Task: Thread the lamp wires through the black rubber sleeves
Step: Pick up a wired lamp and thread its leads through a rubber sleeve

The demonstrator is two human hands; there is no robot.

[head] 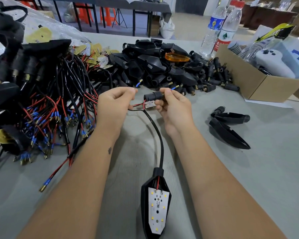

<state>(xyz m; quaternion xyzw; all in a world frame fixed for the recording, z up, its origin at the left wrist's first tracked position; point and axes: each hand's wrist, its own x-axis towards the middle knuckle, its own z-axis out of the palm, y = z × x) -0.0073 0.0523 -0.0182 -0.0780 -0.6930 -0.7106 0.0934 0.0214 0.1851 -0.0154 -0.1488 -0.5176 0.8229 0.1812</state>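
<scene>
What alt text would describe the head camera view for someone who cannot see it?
Over a grey table, the left hand pinches a blue-tipped wire while the right hand holds a black rubber sleeve with another wire tip poking out. A black cable leads to a lamp housing; wires and black parts are heaped behind.

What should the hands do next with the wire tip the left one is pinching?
Probably feed the second wire tip, pinched by the left hand, into the rubber sleeve that the right hand holds. One blue-tipped wire already sticks out past the right fingers; the other remains outside.
</scene>
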